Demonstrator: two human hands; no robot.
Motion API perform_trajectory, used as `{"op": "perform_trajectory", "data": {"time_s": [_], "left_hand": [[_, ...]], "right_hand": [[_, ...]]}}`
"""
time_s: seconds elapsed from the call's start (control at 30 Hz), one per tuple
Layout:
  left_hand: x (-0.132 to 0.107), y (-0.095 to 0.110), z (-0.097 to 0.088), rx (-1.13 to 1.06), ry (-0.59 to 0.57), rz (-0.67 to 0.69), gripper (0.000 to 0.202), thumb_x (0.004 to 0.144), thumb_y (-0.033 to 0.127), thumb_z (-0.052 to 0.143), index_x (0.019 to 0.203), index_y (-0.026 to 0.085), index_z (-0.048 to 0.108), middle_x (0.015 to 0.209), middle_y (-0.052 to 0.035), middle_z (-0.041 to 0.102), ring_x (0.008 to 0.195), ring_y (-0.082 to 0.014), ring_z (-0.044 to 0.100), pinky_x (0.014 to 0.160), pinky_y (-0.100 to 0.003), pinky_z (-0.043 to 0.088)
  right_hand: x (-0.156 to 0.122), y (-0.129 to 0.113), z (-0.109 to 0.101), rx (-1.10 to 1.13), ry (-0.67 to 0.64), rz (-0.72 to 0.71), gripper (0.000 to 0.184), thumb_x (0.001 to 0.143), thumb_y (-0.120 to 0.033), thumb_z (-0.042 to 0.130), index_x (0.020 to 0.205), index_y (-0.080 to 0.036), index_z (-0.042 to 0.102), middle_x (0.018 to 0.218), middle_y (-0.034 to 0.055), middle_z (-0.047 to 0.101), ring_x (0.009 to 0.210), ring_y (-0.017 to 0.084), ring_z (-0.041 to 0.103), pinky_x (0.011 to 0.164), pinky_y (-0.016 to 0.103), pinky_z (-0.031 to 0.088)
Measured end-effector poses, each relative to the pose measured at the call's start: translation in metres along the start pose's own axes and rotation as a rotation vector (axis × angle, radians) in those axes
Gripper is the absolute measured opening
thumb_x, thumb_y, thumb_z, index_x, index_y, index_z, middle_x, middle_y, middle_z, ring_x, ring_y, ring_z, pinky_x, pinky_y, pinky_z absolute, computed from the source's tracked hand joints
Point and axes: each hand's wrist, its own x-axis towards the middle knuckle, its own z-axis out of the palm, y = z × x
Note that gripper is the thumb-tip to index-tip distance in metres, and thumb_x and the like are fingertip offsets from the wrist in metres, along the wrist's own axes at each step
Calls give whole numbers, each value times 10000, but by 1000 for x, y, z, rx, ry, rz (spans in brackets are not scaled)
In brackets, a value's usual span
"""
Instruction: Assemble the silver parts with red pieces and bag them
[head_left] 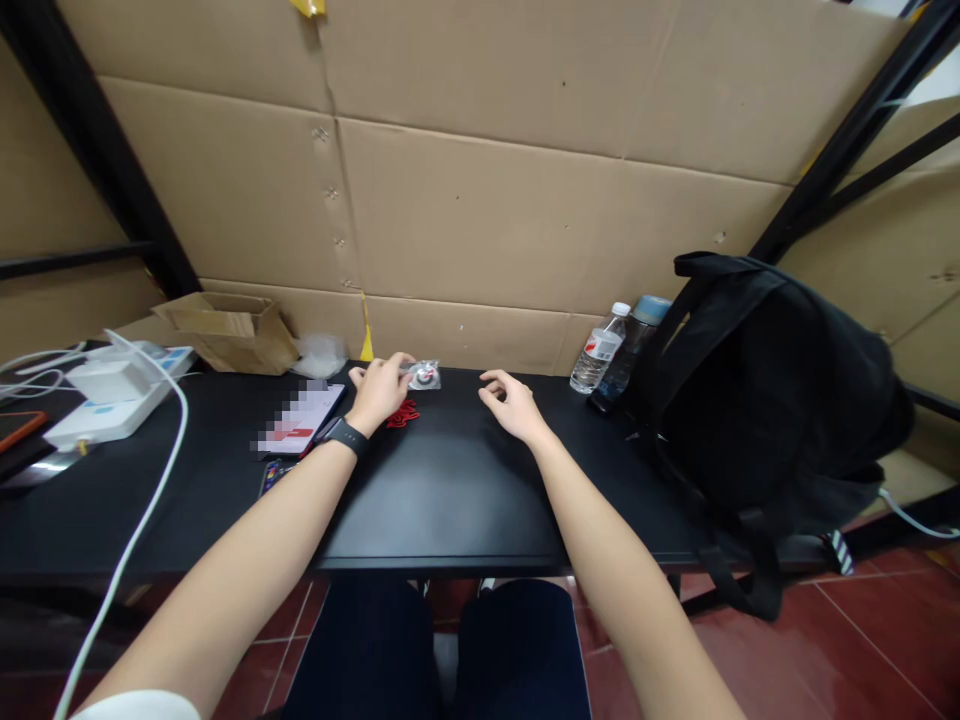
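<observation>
My left hand reaches to the back of the black table, its fingertips touching a small clear plastic packet with a round black and red item inside. A red cord lies under that hand. A black watch is on my left wrist. My right hand rests on the table to the right of the packet, fingers loosely curled and apart, holding nothing.
A phone lies left of my left hand. A white power strip with a charger and cable sits far left, beside a small cardboard box. Two water bottles and a black backpack stand right. Cardboard lines the wall.
</observation>
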Motion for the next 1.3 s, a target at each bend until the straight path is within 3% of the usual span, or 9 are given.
{"op": "perform_trajectory", "data": {"time_s": [0.2,0.3,0.47,0.63,0.87,1.0,1.17,1.3], "left_hand": [[15,-40,2,204,89,-180,375,958,268,502,1323,265,586,1038,-130,746,1150,-349,583,984,-503,289],[13,-43,4,256,77,-180,372,962,255,474,1312,251,602,1051,-146,737,1135,-354,572,975,-515,304],[5,-32,3,343,144,-115,420,961,217,429,1338,218,613,1332,-192,632,1227,-369,489,969,-508,315],[-4,-19,3,357,-19,-107,447,1022,414,350,1302,308,682,1230,-162,673,1154,-384,507,965,-540,297],[0,-15,7,360,-234,-169,548,1000,616,281,1444,464,564,1387,-141,604,1225,-434,475,970,-555,311],[5,-18,10,324,-299,-164,563,987,631,282,1414,453,604,1432,-147,574,1266,-455,449,989,-575,301],[4,-25,10,292,-293,-125,565,991,604,305,1520,472,453,1421,-156,586,1274,-458,453,987,-589,316],[4,-29,8,281,-335,-127,514,990,588,313,1406,475,594,1419,-145,578,1297,-458,425,989,-598,320]], "right_hand": [[0,2,4,-33,-12,-37,247,875,-288,641,1121,-277,646,893,-24,759,845,178,714,931,383,438],[-1,0,6,-49,-27,-43,255,867,-281,645,1122,-279,650,904,-25,761,860,180,712,945,397,423],[-2,-1,5,-52,-30,-38,241,857,-274,641,1096,-284,665,909,-20,762,871,183,708,900,378,443],[-3,-2,5,-62,-51,-40,190,852,-252,636,1033,-274,686,895,-19,763,870,179,706,883,362,452],[-5,-9,4,-130,-121,-22,187,840,-224,657,1014,-274,703,927,-18,774,902,184,700,873,365,431],[-6,-9,4,-141,-158,-15,185,829,-215,677,1000,-272,720,935,-14,774,897,180,695,869,355,442],[-6,-7,3,-155,-178,-15,187,828,-222,691,1003,-274,729,953,-11,773,911,181,695,893,367,435],[-6,-6,3,-160,-200,-21,171,830,-223,690,988,-274,734,949,-12,773,899,177,696,872,352,439]]}}
